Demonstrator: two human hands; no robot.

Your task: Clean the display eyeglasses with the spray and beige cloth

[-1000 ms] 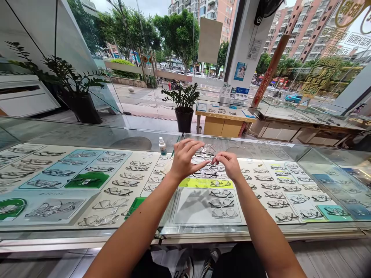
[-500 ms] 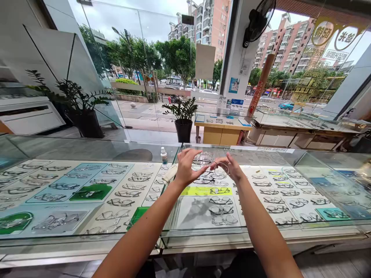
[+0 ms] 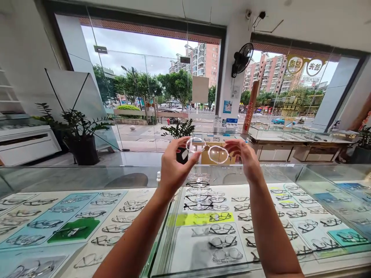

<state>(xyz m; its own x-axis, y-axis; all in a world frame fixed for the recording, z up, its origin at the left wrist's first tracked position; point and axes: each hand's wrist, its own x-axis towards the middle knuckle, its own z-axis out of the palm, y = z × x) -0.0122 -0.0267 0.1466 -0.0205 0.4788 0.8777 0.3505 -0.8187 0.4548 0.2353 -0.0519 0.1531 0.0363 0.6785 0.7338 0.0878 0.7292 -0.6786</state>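
A pair of clear-rimmed eyeglasses (image 3: 209, 149) is held up above the glass counter, its lenses toward the window. My left hand (image 3: 177, 164) pinches the left rim between thumb and fingers. A small white tag (image 3: 184, 154) shows beside that rim. At the other end, my right hand (image 3: 245, 158) has its bent fingers at the right temple; its thumb is mostly hidden. Under the counter glass lie rows of eyeglasses (image 3: 222, 229), some on a yellow-green strip (image 3: 188, 219). A white bottle (image 3: 158, 177) stands partly hidden behind my left wrist.
The glass counter (image 3: 171, 247) runs across the front, with green trays (image 3: 74, 230) inside. Beyond it are a potted plant (image 3: 82, 135), a wooden display table (image 3: 213, 156) and more glass cases (image 3: 278, 135). A wall fan (image 3: 242, 60) hangs by the window.
Both hands have raised the eyeglasses from low over the counter to the level of the display table, and the lenses now face the window. My view has tilted upward.
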